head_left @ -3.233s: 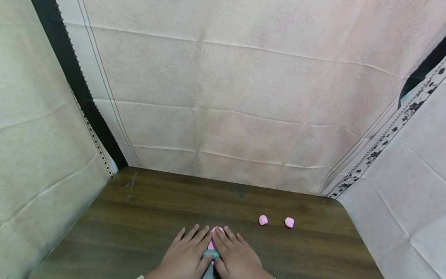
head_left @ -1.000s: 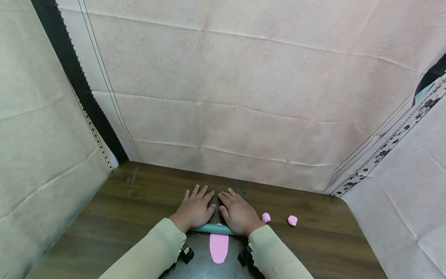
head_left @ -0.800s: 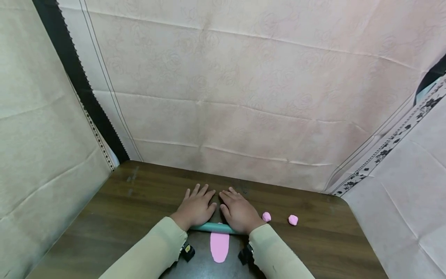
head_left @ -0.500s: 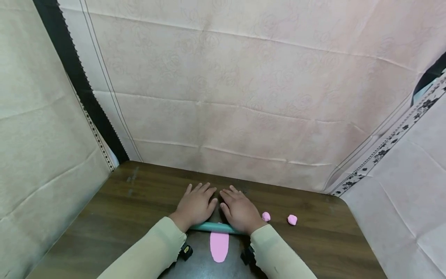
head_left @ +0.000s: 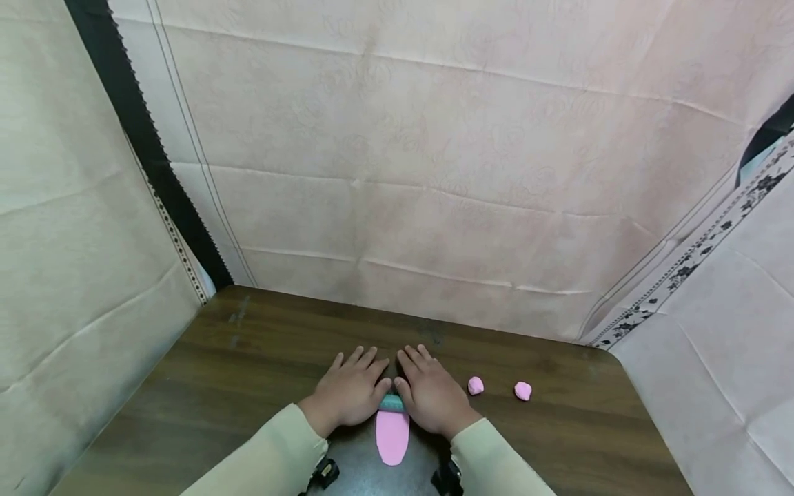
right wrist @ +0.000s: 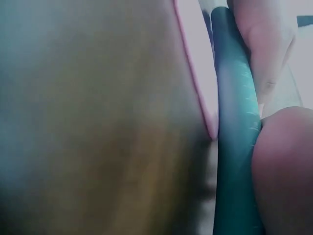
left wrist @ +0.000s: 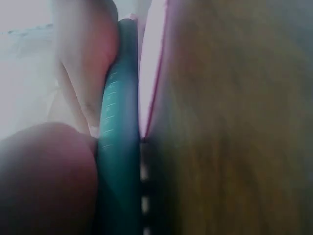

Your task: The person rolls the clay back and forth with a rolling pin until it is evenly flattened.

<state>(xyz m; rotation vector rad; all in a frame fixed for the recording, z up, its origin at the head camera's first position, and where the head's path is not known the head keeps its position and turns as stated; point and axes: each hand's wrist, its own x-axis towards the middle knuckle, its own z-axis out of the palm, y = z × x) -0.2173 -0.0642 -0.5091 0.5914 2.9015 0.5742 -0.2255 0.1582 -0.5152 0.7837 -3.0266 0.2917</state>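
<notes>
A teal rolling pin (head_left: 391, 404) with ruler-like marks lies crosswise on a flattened, tongue-shaped strip of pink modelling clay (head_left: 392, 441). My left hand (head_left: 347, 389) lies palm down over the pin's left part, fingers straight and pointing away from me. My right hand (head_left: 435, 393) does the same over the right part. Only a short stretch of the pin shows between the thumbs in the head view; the palms hide the rest. In both wrist views the pin passes right beside the hand, with the thin clay edge next to it.
Two small pink clay lumps (head_left: 523, 390) sit apart to the right of my right hand. Beneath the clay is a dark grey board (head_left: 356, 458) on the brown wooden table (head_left: 248, 386). Pale patterned cloth (head_left: 397, 172) hangs around the back and sides.
Over the last half second both hands have drawn back toward me, covering more of the pin. About three seconds ago they were closer to me, with less clay showing. The loose lumps stay put.
</notes>
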